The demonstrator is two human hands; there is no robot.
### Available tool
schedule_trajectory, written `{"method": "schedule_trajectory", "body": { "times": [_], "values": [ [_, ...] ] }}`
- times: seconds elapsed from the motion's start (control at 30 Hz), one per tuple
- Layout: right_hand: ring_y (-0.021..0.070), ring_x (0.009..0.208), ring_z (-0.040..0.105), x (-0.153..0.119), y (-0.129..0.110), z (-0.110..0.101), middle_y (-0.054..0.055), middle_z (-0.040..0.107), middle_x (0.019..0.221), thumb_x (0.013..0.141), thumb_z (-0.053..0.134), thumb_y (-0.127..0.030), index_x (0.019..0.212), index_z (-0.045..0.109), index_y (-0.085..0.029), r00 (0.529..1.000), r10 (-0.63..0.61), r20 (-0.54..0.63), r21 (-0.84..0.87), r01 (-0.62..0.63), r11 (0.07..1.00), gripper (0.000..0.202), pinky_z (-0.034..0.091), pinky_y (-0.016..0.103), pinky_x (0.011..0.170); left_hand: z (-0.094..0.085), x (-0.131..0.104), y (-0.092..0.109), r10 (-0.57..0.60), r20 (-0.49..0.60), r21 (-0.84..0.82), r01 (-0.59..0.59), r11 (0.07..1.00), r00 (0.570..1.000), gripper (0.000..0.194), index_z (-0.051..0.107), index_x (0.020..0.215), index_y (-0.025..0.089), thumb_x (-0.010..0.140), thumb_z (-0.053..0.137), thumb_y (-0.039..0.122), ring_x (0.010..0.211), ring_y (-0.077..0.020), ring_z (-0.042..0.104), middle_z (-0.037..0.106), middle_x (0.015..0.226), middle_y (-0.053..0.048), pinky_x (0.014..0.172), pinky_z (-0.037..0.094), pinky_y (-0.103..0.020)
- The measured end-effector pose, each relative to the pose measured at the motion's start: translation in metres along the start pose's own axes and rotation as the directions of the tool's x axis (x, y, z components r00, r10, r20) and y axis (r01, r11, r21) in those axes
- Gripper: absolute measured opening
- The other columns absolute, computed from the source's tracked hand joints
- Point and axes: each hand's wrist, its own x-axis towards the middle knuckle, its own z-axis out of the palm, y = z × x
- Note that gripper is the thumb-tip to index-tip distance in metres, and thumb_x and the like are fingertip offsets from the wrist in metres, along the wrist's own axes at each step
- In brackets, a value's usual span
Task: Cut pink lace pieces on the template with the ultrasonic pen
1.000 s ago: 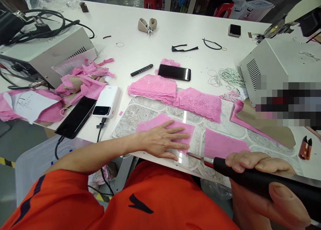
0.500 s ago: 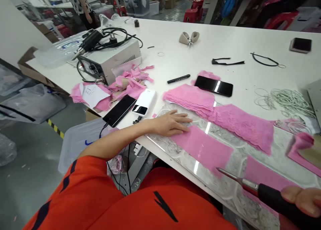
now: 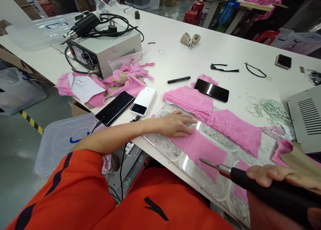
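My left hand (image 3: 177,124) lies with its fingers spread on the upper left end of a flat pink fabric piece (image 3: 200,148), on a clear-topped, marbled board (image 3: 168,148). At the lower right my right hand (image 3: 273,186) is wrapped round the black handle of a pointed metal-tipped tool (image 3: 250,181). The tool's tip is over the lower part of that fabric piece; whether it touches is unclear. Another pink piece (image 3: 240,190) is partly hidden behind the tool. Stacked pink lace (image 3: 190,99) and a longer lace piece (image 3: 235,131) lie along the board's far side.
Beyond the lace are a black phone (image 3: 212,90) and a marker (image 3: 179,80). A white power bank (image 3: 143,101) and another phone (image 3: 115,108) lie left of my left hand. A grey machine box (image 3: 110,51) stands at the back left, another (image 3: 307,116) at the right.
My right hand and the tool have moved left, bringing the tip over the pink piece under my left hand. The view has shifted, showing more of the grey box at the right.
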Motion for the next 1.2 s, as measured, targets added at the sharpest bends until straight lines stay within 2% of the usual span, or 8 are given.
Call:
{"method": "schedule_trajectory", "body": {
  "times": [0.1,0.3,0.57,0.73,0.9,1.03,1.2],
  "values": [
    [0.0175,0.058,0.047,0.002,-0.004,0.018,0.002,0.055,0.072,0.069,0.06,-0.04,0.083,0.067,-0.019,0.998,-0.056,0.025,-0.043,0.057,0.997,0.025,0.044,0.04,0.054,0.002,0.006,-0.001,0.014,0.007,0.025,-0.014,1.0,1.0,0.031,0.068,0.126,0.026,0.101,0.052,0.034,0.141,-0.0285,0.044,0.049,0.152,-0.01,0.109,0.034,-0.047],
    [0.017,0.059,0.048,0.006,-0.006,0.023,0.001,0.055,0.072,0.07,0.059,-0.039,0.085,0.067,-0.019,0.997,-0.048,0.053,-0.046,0.051,0.998,0.026,0.044,0.04,0.055,0.005,0.011,-0.004,-0.011,0.018,0.03,0.011,0.999,1.0,0.034,0.065,0.131,0.029,0.1,0.054,0.038,0.139,-0.0287,0.045,0.048,0.153,-0.01,0.109,0.033,-0.045],
    [0.0166,0.06,0.048,0.005,-0.005,0.03,0.001,0.056,0.076,0.075,0.061,-0.039,0.089,0.068,-0.019,0.994,-0.025,0.109,-0.015,0.027,1.0,0.025,0.045,0.04,0.058,-0.001,0.015,-0.006,-0.042,0.058,0.03,0.04,0.999,0.997,0.039,0.06,0.136,0.028,0.101,0.05,0.04,0.141,-0.0302,0.042,0.043,0.155,-0.012,0.106,0.036,-0.047],
    [0.0161,0.06,0.049,0.0,-0.007,0.045,0.001,0.054,0.077,0.073,0.067,-0.04,0.087,0.066,-0.022,0.992,0.01,0.125,-0.022,-0.007,1.0,0.023,0.047,0.04,0.06,-0.001,0.017,-0.009,-0.018,0.027,0.026,0.017,1.0,0.999,0.035,0.065,0.13,0.025,0.1,0.053,0.039,0.138,-0.0307,0.045,0.047,0.152,-0.013,0.103,0.039,-0.047],
    [0.0166,0.058,0.052,0.0,-0.003,0.06,0.001,0.058,0.075,0.072,0.065,-0.038,0.088,0.067,-0.021,0.982,-0.037,0.183,-0.018,0.041,0.999,0.024,0.049,0.04,0.06,0.003,0.02,-0.01,0.007,0.003,0.033,-0.008,0.999,1.0,0.035,0.067,0.127,0.022,0.098,0.056,0.038,0.133,-0.0319,0.05,0.051,0.149,-0.015,0.099,0.041,-0.046],
    [0.0174,0.059,0.054,-0.002,0.001,0.062,0.002,0.059,0.076,0.07,0.062,-0.036,0.088,0.066,-0.021,0.987,-0.017,0.161,-0.021,0.021,1.0,0.024,0.05,0.042,0.061,0.005,0.021,-0.011,0.016,-0.011,0.038,-0.015,0.999,1.0,0.033,0.069,0.124,0.023,0.098,0.056,0.038,0.131,-0.0309,0.051,0.052,0.147,-0.014,0.097,0.042,-0.044],
    [0.0177,0.06,0.057,-0.001,0.005,0.06,0.002,0.061,0.078,0.069,0.062,-0.032,0.09,0.066,-0.019,0.979,-0.05,0.198,-0.009,0.053,0.999,0.024,0.052,0.041,0.063,0.003,0.023,-0.009,0.024,-0.016,0.042,-0.023,0.999,1.0,0.031,0.07,0.122,0.023,0.098,0.056,0.037,0.129,-0.0305,0.052,0.054,0.146,-0.013,0.098,0.041,-0.043]
  ]
}}
